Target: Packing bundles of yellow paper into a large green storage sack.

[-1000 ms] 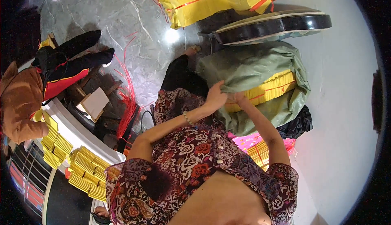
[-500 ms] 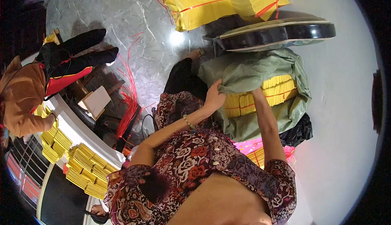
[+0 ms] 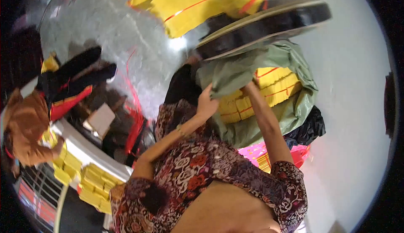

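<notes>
A large green woven sack (image 3: 309, 70) stands before me, its mouth full of yellow paper bundles (image 3: 280, 87) tied with thin red string. My left hand (image 3: 207, 105) pinches the sack's loose edge on the left side. My right hand (image 3: 251, 89) reaches into the mouth, over the bundles and against the underside of the raised flap. Its fingers are hidden by the flap, so their grip does not show.
A black-sided padded stool (image 3: 265, 30) tilts just beyond the sack. Farther off lie big yellow paper stacks (image 3: 185, 5). At left, a person in brown (image 3: 27, 123) works by a white table (image 3: 90, 151) with yellow bundles. Red strings (image 3: 135, 123) hang nearby.
The flap over the sack's mouth has shifted left and folded back, baring more yellow bundles on the far side. My right hand has moved left with it. The whole view has swung slightly.
</notes>
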Tool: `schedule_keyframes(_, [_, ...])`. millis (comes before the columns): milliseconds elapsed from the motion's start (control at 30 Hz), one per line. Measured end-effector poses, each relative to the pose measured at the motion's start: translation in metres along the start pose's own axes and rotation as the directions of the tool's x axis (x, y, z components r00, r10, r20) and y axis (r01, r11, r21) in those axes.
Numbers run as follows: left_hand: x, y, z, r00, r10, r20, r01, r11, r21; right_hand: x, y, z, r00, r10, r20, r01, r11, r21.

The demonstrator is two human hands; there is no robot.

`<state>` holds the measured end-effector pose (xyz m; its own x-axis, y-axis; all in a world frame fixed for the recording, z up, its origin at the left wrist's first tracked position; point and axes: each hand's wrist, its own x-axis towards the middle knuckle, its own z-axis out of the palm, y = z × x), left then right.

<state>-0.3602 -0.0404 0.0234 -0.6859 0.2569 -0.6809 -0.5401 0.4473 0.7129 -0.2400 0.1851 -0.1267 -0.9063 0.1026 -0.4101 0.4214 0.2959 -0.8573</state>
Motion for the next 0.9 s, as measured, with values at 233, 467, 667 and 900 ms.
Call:
schedule_keyframes(233, [-0.002, 0.023, -0.042, 0.869, -0.062, 0.492, -0.274, 0.766, 0.581, 0.074, -0.046, 0.029, 0.968, 0.089, -0.236, -0.046, 0.982, 0.182])
schedule_keyframes(467, [-0.009, 0.168, 0.018, 0.627, 0.459, 0.629, -0.772, 0.259, 0.581, 0.058, -0.058, 0.014, 0.920, 0.159, -0.359, -0.007, 0.922, 0.388])
schedule_keyframes(667, [0.075, 0.205, 0.174, 0.493, 0.611, 0.619, -0.812, 0.067, 0.580, 0.026, -0.078, -0.054, 0.693, 0.349, -0.630, 0.201, 0.746, 0.635])
schedule_keyframes(900, [0.166, 0.178, 0.242, 0.708, 0.401, 0.582, -0.682, 0.170, 0.711, 0.034, -0.057, -0.109, 0.492, 0.352, -0.796, -0.041, 0.923, 0.383])
